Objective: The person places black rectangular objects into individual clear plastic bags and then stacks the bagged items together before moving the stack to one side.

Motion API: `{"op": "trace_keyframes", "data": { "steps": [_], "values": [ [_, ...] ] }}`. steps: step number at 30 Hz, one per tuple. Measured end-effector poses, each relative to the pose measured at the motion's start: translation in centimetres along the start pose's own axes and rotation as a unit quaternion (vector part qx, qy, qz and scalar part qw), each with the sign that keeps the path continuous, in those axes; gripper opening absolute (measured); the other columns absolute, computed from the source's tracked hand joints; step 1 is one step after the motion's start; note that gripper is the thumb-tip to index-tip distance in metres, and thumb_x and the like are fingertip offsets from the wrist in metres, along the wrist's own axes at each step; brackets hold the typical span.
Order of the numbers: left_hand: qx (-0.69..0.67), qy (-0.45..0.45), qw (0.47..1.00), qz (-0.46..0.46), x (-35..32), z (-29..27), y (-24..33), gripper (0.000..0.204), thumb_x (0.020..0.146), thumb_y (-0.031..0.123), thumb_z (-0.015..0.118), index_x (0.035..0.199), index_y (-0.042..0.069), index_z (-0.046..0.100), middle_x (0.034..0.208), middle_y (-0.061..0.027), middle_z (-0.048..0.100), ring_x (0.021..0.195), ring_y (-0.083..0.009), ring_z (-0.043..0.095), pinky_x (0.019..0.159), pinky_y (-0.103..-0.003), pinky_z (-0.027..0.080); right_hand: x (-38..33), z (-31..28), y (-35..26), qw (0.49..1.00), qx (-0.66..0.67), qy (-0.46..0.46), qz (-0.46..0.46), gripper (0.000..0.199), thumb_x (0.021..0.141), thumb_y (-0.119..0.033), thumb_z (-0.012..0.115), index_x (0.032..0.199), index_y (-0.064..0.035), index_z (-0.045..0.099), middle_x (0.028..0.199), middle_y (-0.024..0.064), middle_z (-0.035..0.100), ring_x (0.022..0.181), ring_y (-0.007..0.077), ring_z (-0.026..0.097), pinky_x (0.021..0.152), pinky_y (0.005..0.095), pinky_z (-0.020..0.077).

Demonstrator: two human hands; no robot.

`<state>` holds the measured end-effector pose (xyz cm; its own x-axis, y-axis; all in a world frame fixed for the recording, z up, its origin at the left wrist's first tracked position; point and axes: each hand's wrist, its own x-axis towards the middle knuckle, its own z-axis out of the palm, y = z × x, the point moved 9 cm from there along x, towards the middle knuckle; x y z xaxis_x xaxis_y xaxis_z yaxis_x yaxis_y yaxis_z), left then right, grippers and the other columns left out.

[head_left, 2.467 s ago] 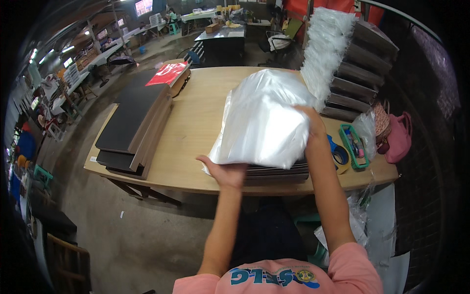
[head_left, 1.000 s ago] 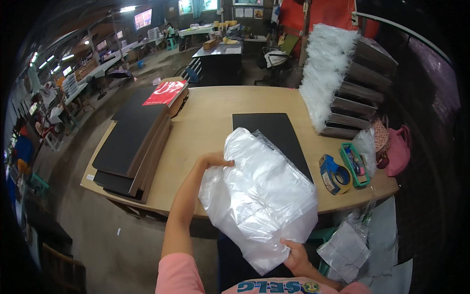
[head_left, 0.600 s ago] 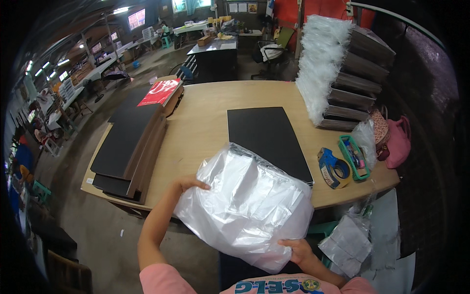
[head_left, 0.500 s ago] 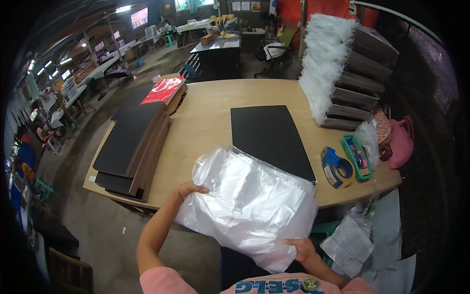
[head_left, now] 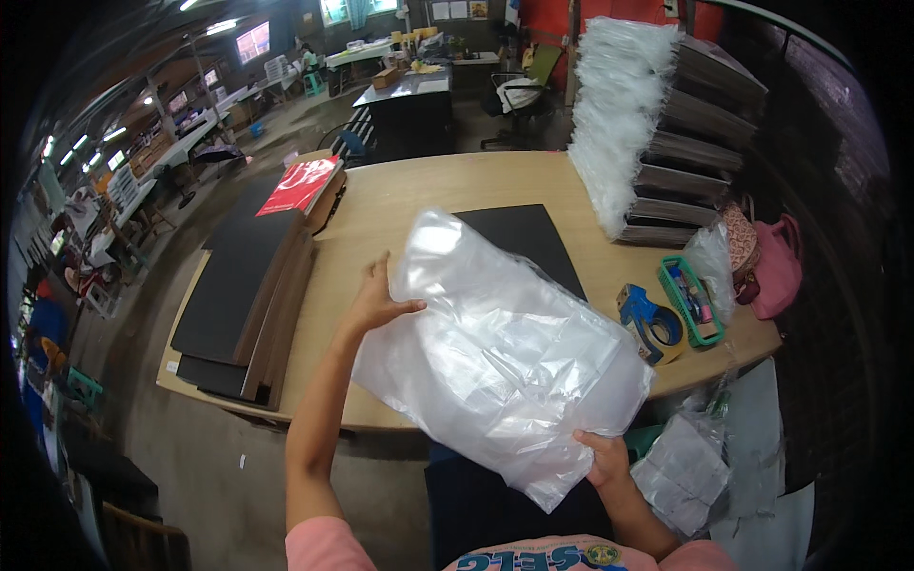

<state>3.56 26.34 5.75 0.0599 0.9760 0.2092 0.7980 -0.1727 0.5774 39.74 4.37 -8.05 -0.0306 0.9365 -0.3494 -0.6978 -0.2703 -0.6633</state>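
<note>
A large clear plastic bag (head_left: 505, 352) is spread in front of me, slanting over the table's near edge. Its lower right part is gripped by my right hand (head_left: 604, 460), thumb on top. My left hand (head_left: 378, 297) is at the bag's left edge, fingers raised and apart, the thumb reaching to the plastic; whether it touches is hard to tell. Behind the bag lies a flat black board (head_left: 533, 238) on the wooden table (head_left: 409, 186), its near part covered by the plastic.
At the left stand stacked black boards (head_left: 233, 285), with a red-covered book (head_left: 303, 186) behind. On the right are a blue tape dispenser (head_left: 649, 324), a green basket (head_left: 690, 300) of small items and a tall pile of plastic-wrapped boards (head_left: 666, 133). A pink bag (head_left: 776, 266) sits at the right edge.
The bag has been lifted and shifted forward and right, covering more of the black board. My left hand has moved up and its fingers have opened; the right hand keeps its hold.
</note>
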Motion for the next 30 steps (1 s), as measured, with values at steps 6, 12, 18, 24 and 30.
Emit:
{"op": "trace_keyframes", "data": {
  "steps": [6, 12, 18, 24, 30],
  "values": [
    [0.052, 0.041, 0.993, 0.093, -2.0, 5.5, 5.0, 0.04, 0.067, 0.018, 0.078, 0.102, 0.003, 0.063, 0.126, -0.0195, 0.049, 0.111, -0.0372, 0.051, 0.096, -0.041, 0.041, -1.1, -0.7, 0.8, 0.996, 0.021, 0.084, 0.004, 0.059, 0.07, 0.009, 0.06, 0.126, -0.0014, 0.044, 0.113, 0.0134, 0.054, 0.104, 0.0305, 0.054, 0.092, 0.0464, 0.0445],
    [0.003, 0.171, 0.949, 0.265, -4.8, 4.6, 9.2, 0.015, 0.07, -0.002, 0.067, 0.076, 0.002, 0.055, 0.094, -0.0099, 0.064, 0.089, -0.0273, 0.062, 0.09, -0.046, 0.044, -1.2, -2.1, 1.6, 0.996, -0.031, 0.074, -0.035, 0.053, 0.073, 0.004, 0.064, 0.123, -0.0005, 0.047, 0.113, 0.0139, 0.057, 0.103, 0.0304, 0.055, 0.092, 0.0407, 0.0439],
    [0.01, -0.051, 0.834, 0.549, -15.4, 6.8, 19.1, 0.011, 0.074, 0.019, 0.066, 0.08, 0.014, 0.057, 0.108, -0.002, 0.064, 0.106, -0.0233, 0.058, 0.102, -0.052, 0.034, -1.5, -0.7, 0.9, 0.989, -0.033, 0.109, -0.092, 0.022, 0.074, -0.003, 0.065, 0.096, 0.0006, 0.066, 0.108, 0.0195, 0.059, 0.101, 0.035, 0.056, 0.091, 0.0437, 0.0413],
    [-0.289, -0.254, 0.914, 0.129, -10.0, 3.8, 16.7, 0.014, 0.083, 0.007, 0.061, 0.096, 0.003, 0.064, 0.101, -0.0172, 0.064, 0.092, -0.0163, 0.064, 0.084, -0.032, 0.048, -2.4, -0.7, -1.1, 0.86, -0.45, 0.047, -0.237, 0.026, 0.067, -0.011, 0.07, 0.092, 0.0, 0.068, 0.106, 0.0221, 0.06, 0.1, 0.0383, 0.055, 0.093, 0.0478, 0.0378],
    [0.101, -0.045, 0.986, 0.124, -4.1, 8.1, 10.6, 0.022, 0.079, 0.019, 0.068, 0.089, 0.001, 0.061, 0.102, -0.015, 0.055, 0.079, -0.0319, 0.06, 0.068, -0.037, 0.049, -3.0, 0.6, -1.5, 0.781, -0.555, 0.002, -0.287, 0.03, 0.067, -0.016, 0.072, 0.092, -0.0001, 0.068, 0.102, 0.0222, 0.061, 0.1, 0.0385, 0.055, 0.093, 0.0476, 0.0372]
  ]
}}
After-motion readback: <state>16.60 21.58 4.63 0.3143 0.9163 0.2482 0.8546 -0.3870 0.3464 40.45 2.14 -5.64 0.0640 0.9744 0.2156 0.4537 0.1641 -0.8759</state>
